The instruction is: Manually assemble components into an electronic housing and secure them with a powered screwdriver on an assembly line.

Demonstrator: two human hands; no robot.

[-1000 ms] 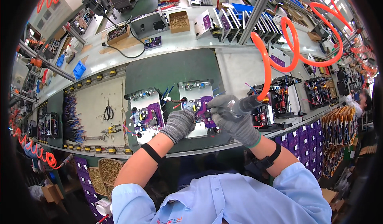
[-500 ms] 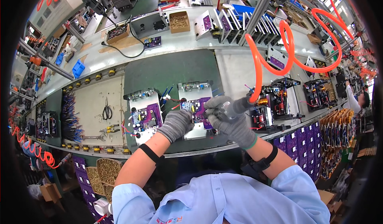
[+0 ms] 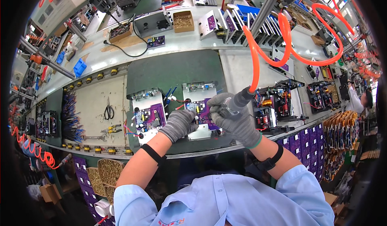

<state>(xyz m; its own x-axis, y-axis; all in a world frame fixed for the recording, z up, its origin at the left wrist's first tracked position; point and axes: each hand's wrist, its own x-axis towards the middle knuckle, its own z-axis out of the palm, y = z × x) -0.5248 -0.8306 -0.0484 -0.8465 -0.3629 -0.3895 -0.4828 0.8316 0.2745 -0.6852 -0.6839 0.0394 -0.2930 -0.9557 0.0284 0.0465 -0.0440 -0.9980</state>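
My right hand [image 3: 234, 119], in a grey knit glove, is wrapped round a pneumatic screwdriver [image 3: 241, 101] on an orange coiled hose. The driver lies tilted over the right side of a purple circuit board [image 3: 204, 112]; its tip is hidden behind my fingers. That board sits on a silver metal plate [image 3: 200, 133]. Over the board's left edge is my left hand [image 3: 178, 125], gloved too, with fingers curled together; what they pinch, if anything, is hidden. To its left lies a second purple board [image 3: 150, 117] on its own metal plate.
Both plates rest on a dark green mat [image 3: 173, 67]. Black-framed units with copper coils [image 3: 267, 105] stand to the right. Scissors [image 3: 109, 110], yellow pliers [image 3: 111, 130] and a wrench [image 3: 95, 137] lie left. The orange hose [image 3: 254, 61] hangs overhead; a screw box [image 3: 183, 21] stands on the far shelf.
The screwdriver's hose end has swung slightly left and nearer, with the hose following. My right hand has shifted a little; my left hand stays at the board's edge.
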